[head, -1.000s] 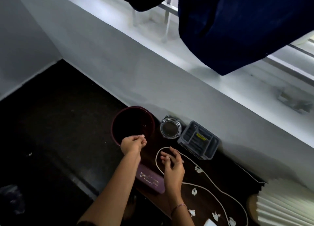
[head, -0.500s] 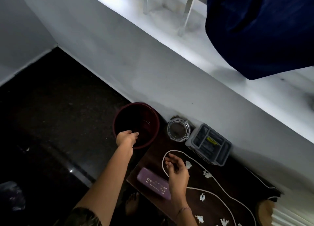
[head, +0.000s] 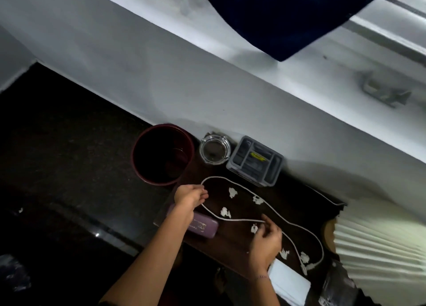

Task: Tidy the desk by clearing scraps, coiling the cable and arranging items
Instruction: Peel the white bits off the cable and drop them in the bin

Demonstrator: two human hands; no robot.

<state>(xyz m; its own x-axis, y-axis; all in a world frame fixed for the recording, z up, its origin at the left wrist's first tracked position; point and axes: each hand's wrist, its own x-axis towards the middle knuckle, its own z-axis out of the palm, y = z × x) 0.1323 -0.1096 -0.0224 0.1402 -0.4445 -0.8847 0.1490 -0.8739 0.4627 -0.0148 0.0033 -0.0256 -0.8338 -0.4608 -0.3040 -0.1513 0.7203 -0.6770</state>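
Observation:
A white cable [head: 239, 219] lies in a long loop across the dark wooden desk [head: 297, 204]. Several torn white paper scraps lie inside and around the loop, one scrap [head: 232, 192] near its far end. My left hand [head: 187, 197] hovers at the loop's left bend, fingers loosely curled, with nothing visible in them. My right hand [head: 265, 239] rests mid-desk, its fingertips pinched on a small scrap [head: 253, 228] right beside the cable. A dark red bin [head: 138, 165] stands on the floor past the desk's left end.
A glass ashtray [head: 214, 151] and a grey compartment tray [head: 255, 160] sit against the wall. A purple case [head: 204, 227] lies at the desk's near left corner. A white pad [head: 289, 280] and a pleated lampshade [head: 378, 243] are at the right.
My left hand has come back from over the bin to the cable's left bend. My right hand has moved right along the desk to another scrap.

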